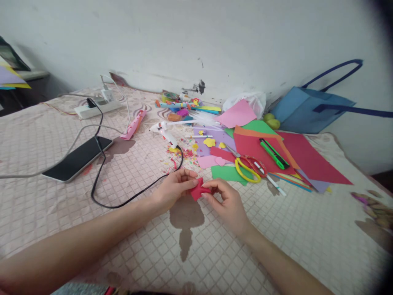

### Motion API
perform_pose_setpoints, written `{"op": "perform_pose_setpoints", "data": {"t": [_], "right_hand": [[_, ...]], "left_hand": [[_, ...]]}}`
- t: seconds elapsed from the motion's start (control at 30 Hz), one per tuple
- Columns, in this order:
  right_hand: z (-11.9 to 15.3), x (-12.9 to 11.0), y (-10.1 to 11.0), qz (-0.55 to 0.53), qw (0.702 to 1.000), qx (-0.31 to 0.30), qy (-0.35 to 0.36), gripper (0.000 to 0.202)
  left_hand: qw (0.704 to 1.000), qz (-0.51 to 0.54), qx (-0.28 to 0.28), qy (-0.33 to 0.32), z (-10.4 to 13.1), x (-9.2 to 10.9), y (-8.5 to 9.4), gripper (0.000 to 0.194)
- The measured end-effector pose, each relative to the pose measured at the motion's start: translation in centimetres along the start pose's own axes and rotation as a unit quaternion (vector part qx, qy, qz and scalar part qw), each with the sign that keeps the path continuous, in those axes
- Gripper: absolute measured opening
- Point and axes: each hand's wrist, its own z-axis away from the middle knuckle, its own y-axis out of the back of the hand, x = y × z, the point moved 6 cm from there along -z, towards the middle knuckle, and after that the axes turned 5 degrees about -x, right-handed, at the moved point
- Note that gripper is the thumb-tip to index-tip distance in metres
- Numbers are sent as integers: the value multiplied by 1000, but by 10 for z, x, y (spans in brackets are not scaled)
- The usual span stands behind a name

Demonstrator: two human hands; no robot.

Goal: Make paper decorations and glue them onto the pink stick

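Note:
A small red paper piece (pixel 197 191) is pinched between both hands over the middle of the patterned tablecloth (pixel 147 246). My left hand (pixel 176 186) grips its left side with thumb and fingers. On its right side, my right hand (pixel 225 200) pinches it between thumb and fingertips. Behind the hands lies a white glue gun (pixel 166 135) with a black cord. Yellow-and-red scissors (pixel 247 168) rest on coloured sheets to the right, near a green cutter (pixel 273 153).
A phone (pixel 80 159) and a power strip (pixel 97 108) with cables lie left. Paper scraps (pixel 181 157) are scattered behind the hands. Red sheets (pixel 310 159), a blue bag (pixel 310 108) and a plastic bag (pixel 258 102) stand or lie at the back right.

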Motion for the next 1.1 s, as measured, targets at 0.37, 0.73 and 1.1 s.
{"op": "perform_pose_setpoints", "data": {"t": [0.37,0.73,1.1], "right_hand": [[-1,-6,2,36,999,11,29,10],[-1,-7,4,9,999,20,34,6],[0,-10,5,60,994,12,90,12]], "left_hand": [[1000,-15,-11,12,0,-5,0,31],[999,-38,-30,20,2,-5,-3,27],[997,-25,-50,48,3,-7,-5,30]]}}
